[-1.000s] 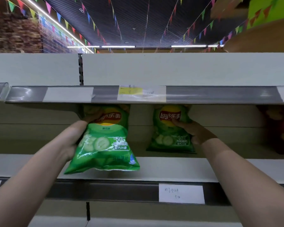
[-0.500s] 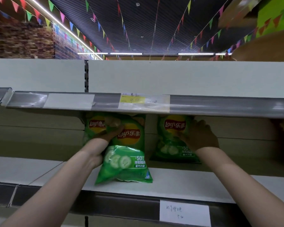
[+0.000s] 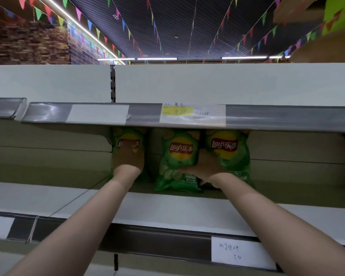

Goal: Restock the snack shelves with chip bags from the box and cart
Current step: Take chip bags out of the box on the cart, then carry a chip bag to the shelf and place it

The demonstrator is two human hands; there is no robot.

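Three green Lay's chip bags stand upright side by side at the back of the white shelf (image 3: 167, 212). My left hand (image 3: 127, 159) lies flat against the front of the left chip bag (image 3: 126, 136) and covers most of it. My right hand (image 3: 204, 166) sits between the other two bags, its fingers reaching left across the lower front of the middle chip bag (image 3: 180, 154) and wrapping its right edge. The right chip bag (image 3: 230, 150) stands just right of that hand, touching its back.
The upper shelf's grey rail (image 3: 287, 118) with a yellow price label (image 3: 177, 112) hangs low over the bag tops. Bare shelf stretches left and right of the bags. A handwritten tag (image 3: 241, 251) is fixed on the lower shelf's front edge.
The bag my left hand was carrying now stands in the middle of the row. My left hand shifted onto the left bag, and my right hand moved from the right bag to the middle one.
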